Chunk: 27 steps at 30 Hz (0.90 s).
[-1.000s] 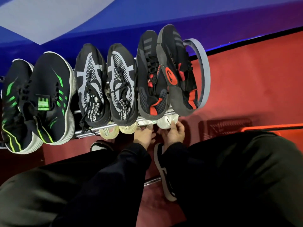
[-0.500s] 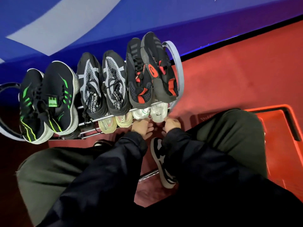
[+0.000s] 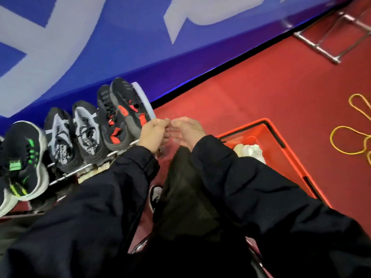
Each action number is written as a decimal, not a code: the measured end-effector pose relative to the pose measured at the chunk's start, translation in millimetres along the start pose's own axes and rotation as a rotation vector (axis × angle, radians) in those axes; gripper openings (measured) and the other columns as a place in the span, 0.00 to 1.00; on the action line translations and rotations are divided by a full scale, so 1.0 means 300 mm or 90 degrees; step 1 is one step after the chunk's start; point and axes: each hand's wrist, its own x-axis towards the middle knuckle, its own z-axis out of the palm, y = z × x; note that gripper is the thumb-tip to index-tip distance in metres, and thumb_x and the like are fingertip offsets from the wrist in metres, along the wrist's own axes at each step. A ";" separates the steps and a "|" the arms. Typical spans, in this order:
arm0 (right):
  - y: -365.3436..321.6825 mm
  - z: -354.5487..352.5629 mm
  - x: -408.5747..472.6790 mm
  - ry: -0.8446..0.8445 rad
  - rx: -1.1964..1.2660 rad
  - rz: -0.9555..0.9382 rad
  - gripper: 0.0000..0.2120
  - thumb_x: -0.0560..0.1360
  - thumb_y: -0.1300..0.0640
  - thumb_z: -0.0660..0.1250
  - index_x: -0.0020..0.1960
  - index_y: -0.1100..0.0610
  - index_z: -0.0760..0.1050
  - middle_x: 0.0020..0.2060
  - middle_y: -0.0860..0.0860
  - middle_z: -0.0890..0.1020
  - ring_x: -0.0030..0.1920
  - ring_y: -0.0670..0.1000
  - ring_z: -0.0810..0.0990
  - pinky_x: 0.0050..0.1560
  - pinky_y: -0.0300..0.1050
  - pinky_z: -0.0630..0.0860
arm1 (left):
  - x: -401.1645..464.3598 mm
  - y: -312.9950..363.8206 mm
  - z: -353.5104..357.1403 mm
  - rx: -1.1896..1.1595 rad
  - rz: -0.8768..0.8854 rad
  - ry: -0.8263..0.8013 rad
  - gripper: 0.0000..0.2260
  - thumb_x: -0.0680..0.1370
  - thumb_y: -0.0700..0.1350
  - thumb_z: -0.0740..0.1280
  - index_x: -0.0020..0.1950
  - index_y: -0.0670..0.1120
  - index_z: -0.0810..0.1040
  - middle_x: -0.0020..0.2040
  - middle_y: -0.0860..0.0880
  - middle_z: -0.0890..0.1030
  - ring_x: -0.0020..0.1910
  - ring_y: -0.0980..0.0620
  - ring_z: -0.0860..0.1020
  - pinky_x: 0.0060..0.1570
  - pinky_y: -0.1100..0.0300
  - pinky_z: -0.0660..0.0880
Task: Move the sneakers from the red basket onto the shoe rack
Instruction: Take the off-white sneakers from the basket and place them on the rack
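Observation:
The shoe rack (image 3: pixel 120 150) runs along the blue wall, and its top bars carry black-and-green sneakers (image 3: pixel 22 157), black-and-grey sneakers (image 3: pixel 60 141) and black-and-red sneakers (image 3: pixel 120 117). Pale soles of a lower row peek out under the bars (image 3: pixel 94 173). To the right on the floor stands the red basket (image 3: pixel 267 125) with a white sneaker (image 3: pixel 251 152) partly showing inside. My left hand (image 3: pixel 152 133) and my right hand (image 3: pixel 186 130) hover by the rack's right end, fingertips meeting and loosely curled. Neither hand holds anything I can see.
A grey-blue hoop (image 3: pixel 144 101) closes the rack's right end. Yellow elastic loops (image 3: pixel 349 141) lie on the red floor right of the basket, and a metal frame (image 3: pixel 331 37) lies at the far right. My own shoe (image 3: pixel 154 195) and knees are below the hands.
Both hands have left the white sneakers on the lower shelf and risen to the rack's right end. The view has swung right, bringing the red basket into sight.

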 end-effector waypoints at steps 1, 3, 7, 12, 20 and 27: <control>-0.025 -0.058 -0.011 0.024 0.004 -0.026 0.07 0.80 0.62 0.62 0.44 0.55 0.73 0.38 0.53 0.80 0.36 0.49 0.81 0.38 0.39 0.74 | -0.005 0.030 0.061 0.017 0.022 -0.029 0.07 0.80 0.45 0.64 0.44 0.44 0.75 0.33 0.49 0.77 0.30 0.53 0.74 0.30 0.62 0.69; -0.059 -0.189 -0.030 0.071 0.029 -0.063 0.06 0.79 0.62 0.62 0.45 0.55 0.74 0.38 0.52 0.80 0.38 0.51 0.80 0.38 0.41 0.73 | -0.024 0.075 0.191 0.044 0.052 -0.076 0.07 0.80 0.46 0.64 0.45 0.45 0.76 0.38 0.49 0.79 0.34 0.54 0.75 0.33 0.62 0.71; -0.050 -0.502 -0.060 0.163 0.083 -0.063 0.06 0.79 0.60 0.63 0.44 0.53 0.75 0.37 0.51 0.80 0.33 0.48 0.77 0.36 0.40 0.73 | -0.054 0.061 0.438 0.074 0.041 -0.187 0.04 0.79 0.49 0.66 0.45 0.52 0.79 0.44 0.52 0.80 0.41 0.53 0.79 0.41 0.57 0.75; 0.139 -0.941 -0.104 0.392 0.179 -0.018 0.06 0.77 0.62 0.64 0.43 0.57 0.77 0.32 0.53 0.79 0.28 0.48 0.76 0.31 0.38 0.74 | -0.083 -0.071 0.651 0.121 -0.041 -0.276 0.04 0.81 0.46 0.63 0.48 0.53 0.76 0.48 0.51 0.79 0.40 0.55 0.78 0.46 0.57 0.75; 0.667 -1.270 -0.026 0.531 0.169 0.219 0.06 0.76 0.63 0.63 0.41 0.60 0.75 0.29 0.55 0.77 0.28 0.52 0.72 0.31 0.39 0.67 | -0.070 -0.214 0.742 0.152 -0.124 -0.282 0.05 0.81 0.46 0.64 0.46 0.51 0.76 0.42 0.51 0.79 0.34 0.57 0.79 0.34 0.66 0.74; 0.886 -1.196 0.103 0.437 0.095 0.217 0.14 0.77 0.72 0.63 0.62 0.65 0.72 0.47 0.59 0.76 0.30 0.45 0.75 0.23 0.29 0.70 | -0.092 -0.221 0.758 0.152 -0.123 -0.242 0.03 0.80 0.45 0.65 0.48 0.50 0.78 0.46 0.50 0.82 0.37 0.57 0.82 0.47 0.55 0.74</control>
